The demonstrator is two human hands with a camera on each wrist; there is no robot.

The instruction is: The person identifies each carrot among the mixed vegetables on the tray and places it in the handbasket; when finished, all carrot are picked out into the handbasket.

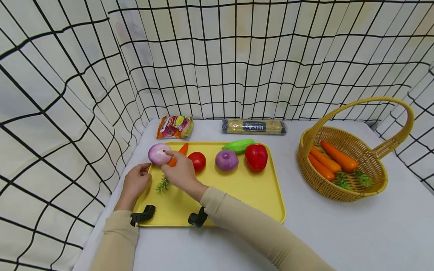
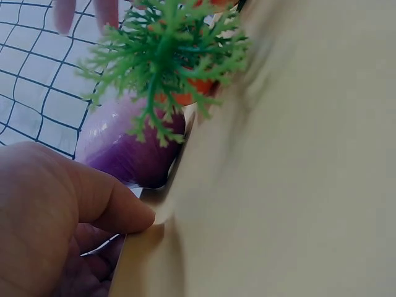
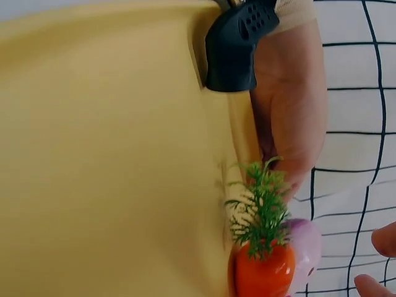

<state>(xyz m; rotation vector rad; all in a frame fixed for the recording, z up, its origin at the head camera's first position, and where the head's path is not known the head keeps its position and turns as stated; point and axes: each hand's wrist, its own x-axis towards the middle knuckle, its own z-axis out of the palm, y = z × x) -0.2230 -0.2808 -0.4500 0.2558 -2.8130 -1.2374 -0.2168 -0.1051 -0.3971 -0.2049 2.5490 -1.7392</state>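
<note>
My left hand (image 1: 135, 184) pinches the left rim of the yellow tray (image 1: 251, 199) between thumb and fingers. A pale purple onion (image 1: 156, 155) sits at the tray's far left corner, just beyond that hand. My right hand (image 1: 181, 171) reaches over a carrot (image 1: 183, 149) with green leaves (image 1: 163, 183), its thumb and index finger spread near the onion. In the right wrist view a gap shows between these fingertips (image 3: 387, 240) and the onion (image 3: 306, 247). The left wrist view shows the onion (image 2: 133, 142) against the rim, partly behind the leaves.
The tray also bears a tomato (image 1: 197, 162), a purple onion-like vegetable (image 1: 226, 160), a red pepper (image 1: 256, 158) and a green vegetable (image 1: 238, 146). Behind are a colourful packet (image 1: 175, 127) and a pasta pack (image 1: 254, 127). A wicker basket (image 1: 306, 177) holds carrots at right.
</note>
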